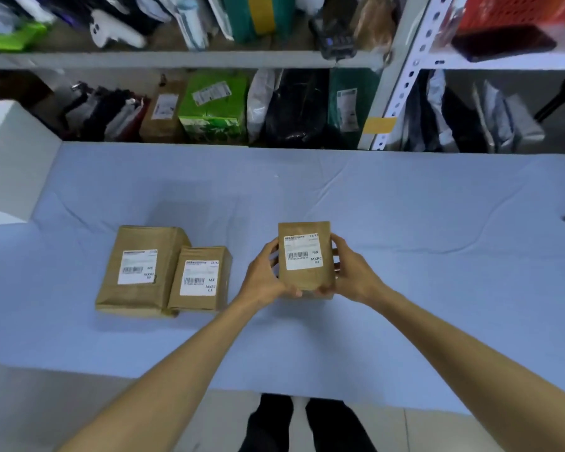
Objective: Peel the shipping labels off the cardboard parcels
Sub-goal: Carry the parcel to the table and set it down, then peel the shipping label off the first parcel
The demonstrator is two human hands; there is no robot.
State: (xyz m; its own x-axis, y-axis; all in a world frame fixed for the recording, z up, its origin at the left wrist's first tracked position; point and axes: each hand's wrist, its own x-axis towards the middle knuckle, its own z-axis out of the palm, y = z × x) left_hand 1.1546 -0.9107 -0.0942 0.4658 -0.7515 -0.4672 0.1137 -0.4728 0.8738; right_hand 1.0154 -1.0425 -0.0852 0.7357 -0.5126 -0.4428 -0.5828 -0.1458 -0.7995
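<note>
Cardboard parcel (307, 281), the smallest of three, is held face-up over the middle of the worktop (421, 288). Whether its bottom edge rests on the blue cloth cannot be told. Its white label (303, 251) lies flat and fully stuck, with no corner lifted.

The left hand (264, 276) grips the parcel's left side and the right hand (356, 272) grips its right. The fingers (336, 244) of both curl round the edges and the thumbs sit at the bottom edge, so neither hand is free to peel.

The step looks to be starting the peel. It would go best if one hand took the whole hold, clamping the parcel well clear of the label. The other hand could then work a nail under a top corner. Pulling low and slowly, back along the face rather than straight up, should keep the thin label from tearing or lifting the brown paper. Setting the parcel down on the worktop first would steady it.

Toward the left edge lie the big parcel (144, 238) and the mid parcel (198, 254), touching side by side, and neither label is peeled. Packed shelves (177, 58) stand beyond the far edge.
</note>
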